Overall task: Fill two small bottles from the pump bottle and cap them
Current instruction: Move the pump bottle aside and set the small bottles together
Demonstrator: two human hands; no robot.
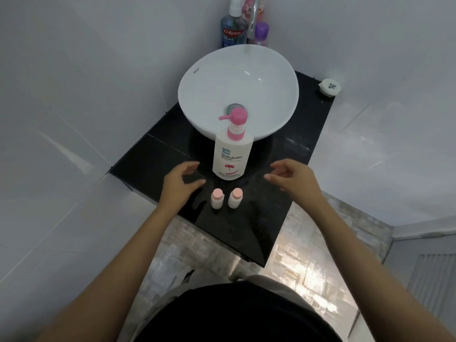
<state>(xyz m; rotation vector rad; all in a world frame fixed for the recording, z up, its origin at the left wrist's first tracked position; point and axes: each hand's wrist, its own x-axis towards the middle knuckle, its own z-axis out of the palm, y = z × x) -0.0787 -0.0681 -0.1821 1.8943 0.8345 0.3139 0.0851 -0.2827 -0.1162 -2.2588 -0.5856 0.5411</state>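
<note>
Pump bottle (232, 154) upright on the black counter (306, 149), between two empty hands.

White body, pink pump, spout pointing left; two capped small bottles (225, 198) stand just in front. Left hand (181, 180) and right hand (292, 177) hover either side, fingers spread, touching nothing.

On my black counter (153, 154): pump bottle (232, 156), white with pink pump, upright before the white basin (238, 92); two small bottles (226, 198), pink caps on, side by side nearer me; my left hand (181, 181) and right hand (292, 178) hover empty, fingers spread, either side
</note>
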